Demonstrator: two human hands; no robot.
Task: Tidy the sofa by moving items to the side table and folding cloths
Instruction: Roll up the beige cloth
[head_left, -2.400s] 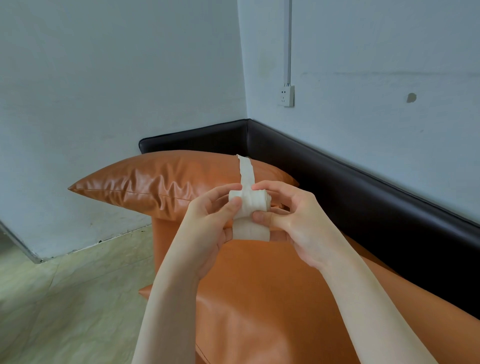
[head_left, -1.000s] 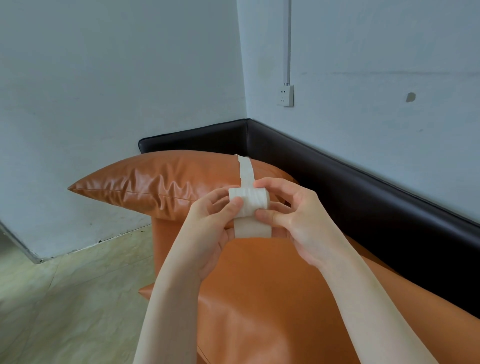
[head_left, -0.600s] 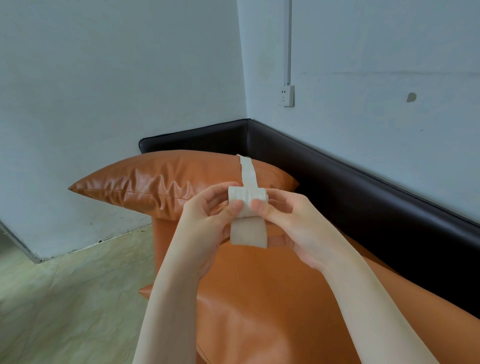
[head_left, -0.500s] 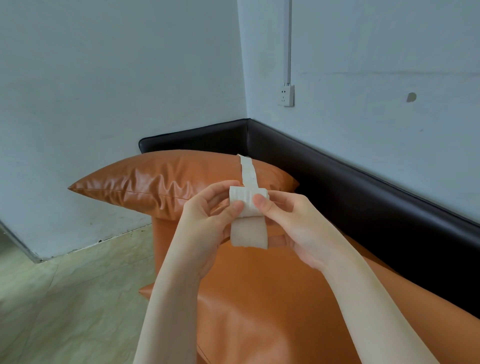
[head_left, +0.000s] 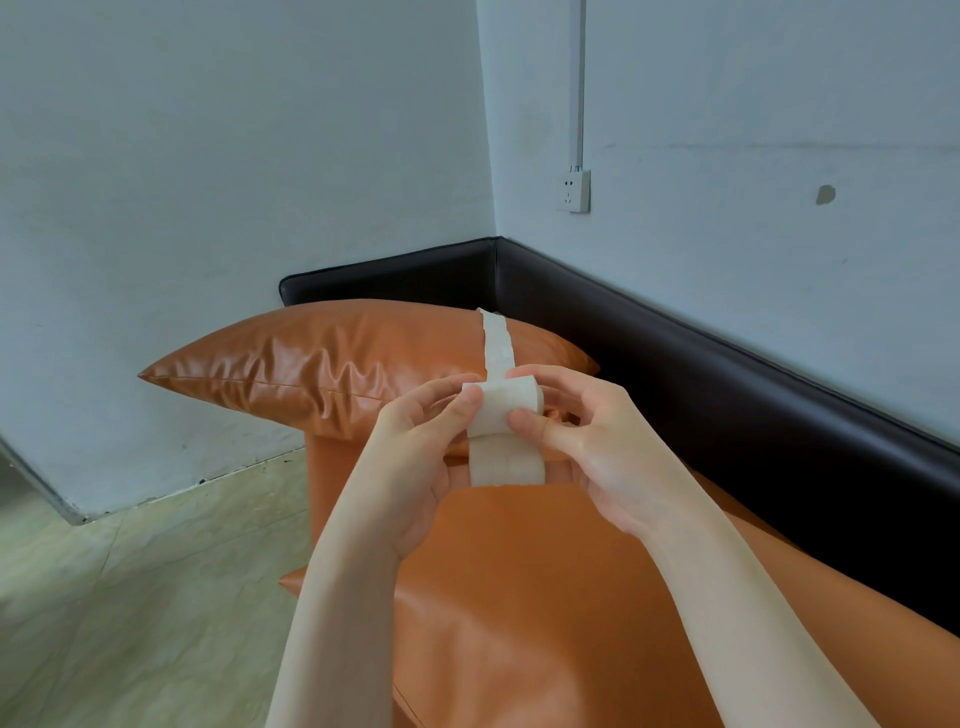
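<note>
Above the orange sofa (head_left: 545, 597), near its cushioned end, the left hand (head_left: 415, 457) and right hand (head_left: 597, 447) are each keeping a pinching grip on a narrow white cloth strip (head_left: 503, 431), folding it partway, with its tail trailing loose and no side table showing.

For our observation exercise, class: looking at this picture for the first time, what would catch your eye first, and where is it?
At the centre, the left hand and right hand pinch a folded white cloth strip, whose long tail runs up over the orange pillow behind. Below them spreads the glossy orange sofa seat, edged at the back and right by a black backrest. High on the right wall sits a white socket.
</note>
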